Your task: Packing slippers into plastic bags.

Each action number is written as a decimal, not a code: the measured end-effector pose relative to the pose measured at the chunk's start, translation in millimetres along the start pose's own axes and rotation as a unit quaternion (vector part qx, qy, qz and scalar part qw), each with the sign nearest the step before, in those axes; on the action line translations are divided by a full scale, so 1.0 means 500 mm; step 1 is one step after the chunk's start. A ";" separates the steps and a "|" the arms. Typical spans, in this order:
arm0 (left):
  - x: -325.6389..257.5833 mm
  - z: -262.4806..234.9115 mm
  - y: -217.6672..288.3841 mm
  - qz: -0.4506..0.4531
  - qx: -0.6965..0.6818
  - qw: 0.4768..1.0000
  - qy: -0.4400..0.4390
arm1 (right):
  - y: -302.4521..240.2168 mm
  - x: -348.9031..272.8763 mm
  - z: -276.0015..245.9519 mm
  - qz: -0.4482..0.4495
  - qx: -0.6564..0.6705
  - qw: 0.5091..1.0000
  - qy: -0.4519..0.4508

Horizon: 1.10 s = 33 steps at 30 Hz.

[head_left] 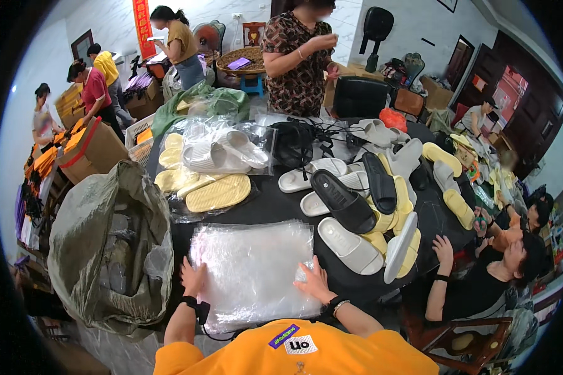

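Observation:
A stack of clear plastic bags (pixel 250 275) lies flat at the near edge of the black-covered table, right in front of me. My left hand (pixel 194 278) touches the left side of the stack, its fingers stretched out. On the opposite side, my right hand (pixel 314 282) rests on the bags' edge with its fingers spread. To the right of the stack is a pile of slide sandals, among them a white sandal (pixel 350 245) and a black sandal (pixel 343 201). Beyond the stack lie yellow sandals (pixel 219 194) and a bagged pair of white sandals (pixel 222 153).
A large woven sack (pixel 109 250), holding wrapped items, stands open at my left beside the table. A person in black (pixel 469 290) sits close on the right, one hand near the sandals. Another person (pixel 297 62) stands across the table (pixel 275 200). A cardboard box (pixel 94 150) is at the far left.

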<state>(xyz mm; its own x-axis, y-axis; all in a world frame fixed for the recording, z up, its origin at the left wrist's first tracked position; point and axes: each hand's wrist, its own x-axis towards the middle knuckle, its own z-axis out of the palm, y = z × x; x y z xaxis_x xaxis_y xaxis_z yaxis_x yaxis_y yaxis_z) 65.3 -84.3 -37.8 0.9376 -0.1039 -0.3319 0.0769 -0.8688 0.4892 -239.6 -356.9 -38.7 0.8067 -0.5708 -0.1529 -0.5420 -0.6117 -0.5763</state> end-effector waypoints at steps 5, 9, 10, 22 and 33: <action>-0.021 0.033 0.045 0.044 0.031 0.997 0.047 | -0.012 0.003 -0.005 0.024 -0.021 0.999 -0.019; -0.033 0.006 0.099 0.001 -0.110 0.993 0.042 | -0.031 0.013 -0.025 0.064 0.006 0.998 -0.022; -0.022 0.015 0.091 0.004 -0.111 0.993 0.045 | -0.037 0.014 -0.028 0.071 0.015 0.997 -0.022; 0.009 0.033 0.069 0.014 -0.075 0.997 -0.034 | -0.016 0.023 -0.012 0.081 0.015 0.996 0.018; -0.018 0.037 0.075 0.058 -0.053 0.996 0.043 | -0.023 0.044 -0.019 0.167 0.107 0.980 0.000</action>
<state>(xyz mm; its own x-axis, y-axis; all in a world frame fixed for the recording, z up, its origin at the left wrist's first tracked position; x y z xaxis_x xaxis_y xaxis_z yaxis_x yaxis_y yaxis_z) 53.7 -125.1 -31.5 0.9675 -0.1554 -0.1997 -0.0033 -0.7968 0.6043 -217.6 -367.8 -27.6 0.5932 -0.7195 -0.3612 -0.7137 -0.2624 -0.6495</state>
